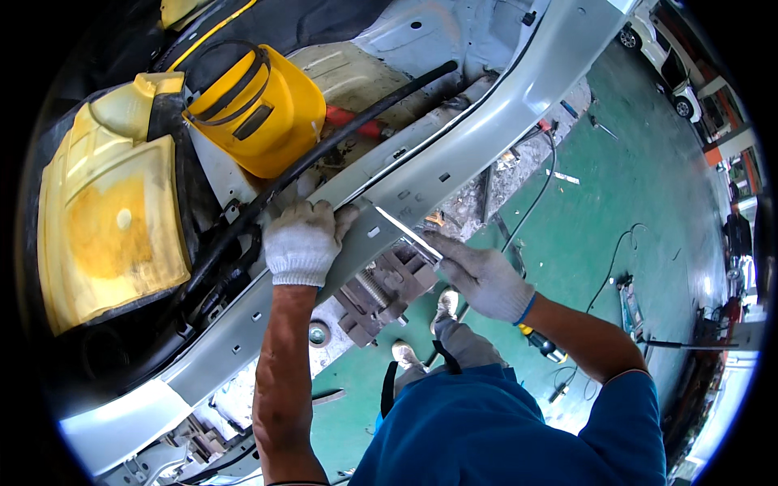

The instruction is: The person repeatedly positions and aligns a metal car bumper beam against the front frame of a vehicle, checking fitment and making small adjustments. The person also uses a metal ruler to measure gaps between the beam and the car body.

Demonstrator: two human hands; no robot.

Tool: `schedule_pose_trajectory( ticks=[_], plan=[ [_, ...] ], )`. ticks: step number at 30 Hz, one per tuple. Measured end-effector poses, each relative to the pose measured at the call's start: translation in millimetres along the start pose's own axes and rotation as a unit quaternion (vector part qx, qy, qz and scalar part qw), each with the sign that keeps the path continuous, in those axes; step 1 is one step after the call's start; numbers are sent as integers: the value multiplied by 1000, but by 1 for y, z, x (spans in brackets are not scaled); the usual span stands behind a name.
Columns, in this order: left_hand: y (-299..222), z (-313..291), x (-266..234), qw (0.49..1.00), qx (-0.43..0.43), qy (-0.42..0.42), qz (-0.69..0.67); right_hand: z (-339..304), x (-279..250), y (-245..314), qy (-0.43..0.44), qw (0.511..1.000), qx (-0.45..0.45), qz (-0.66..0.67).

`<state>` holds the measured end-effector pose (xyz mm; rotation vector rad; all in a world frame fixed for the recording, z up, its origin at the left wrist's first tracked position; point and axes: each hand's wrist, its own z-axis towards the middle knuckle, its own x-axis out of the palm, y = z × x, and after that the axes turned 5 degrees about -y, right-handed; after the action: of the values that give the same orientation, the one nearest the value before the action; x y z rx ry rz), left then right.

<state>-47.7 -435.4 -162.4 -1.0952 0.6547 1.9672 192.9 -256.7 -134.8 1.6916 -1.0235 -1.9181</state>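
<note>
At nine o'clock lies one pale yellow plastic tank (109, 219); at eleven o'clock, one yellow welding mask (259, 109) with a black strap. One black hose (324, 154) runs diagonally past them. At centre, the gloved left hand (301, 241) is clenched over the edge of the long grey car body panel (454, 154). Just right, the gloved right hand (484, 279) grasps one thin metal strip (408, 235) lying against the panel. At three o'clock, green floor (648, 186).

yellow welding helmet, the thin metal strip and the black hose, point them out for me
yellow welding helmet (267, 121), head view, on its curved yellow shell
thin metal strip (408, 233), head view, on the middle of its bright flat length
black hose (324, 154), head view, on its middle stretch below the helmet
</note>
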Motion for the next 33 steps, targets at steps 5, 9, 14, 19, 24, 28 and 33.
schedule_pose_trajectory(
  ticks=[5,9,14,19,24,28,33],
  plan=[
    [0,2,-1,1000,10,-3,17,-5,19,-8,-35,998,-5,46],
    [-1,1,0,1000,8,7,26,-2,21,-3,-19,995,54,84],
    [-1,1,1,999,16,7,36,1,32,-8,-51,994,4,101],
    [-2,2,0,999,14,12,41,1,38,-12,-52,993,2,109],
    [-3,2,-2,999,11,12,40,3,39,-14,-60,991,-13,118],
    [-3,3,-1,999,15,11,42,4,49,-24,-114,988,-59,85],
    [-2,2,-1,998,19,13,51,4,42,-18,-43,994,20,96]
  ],
)
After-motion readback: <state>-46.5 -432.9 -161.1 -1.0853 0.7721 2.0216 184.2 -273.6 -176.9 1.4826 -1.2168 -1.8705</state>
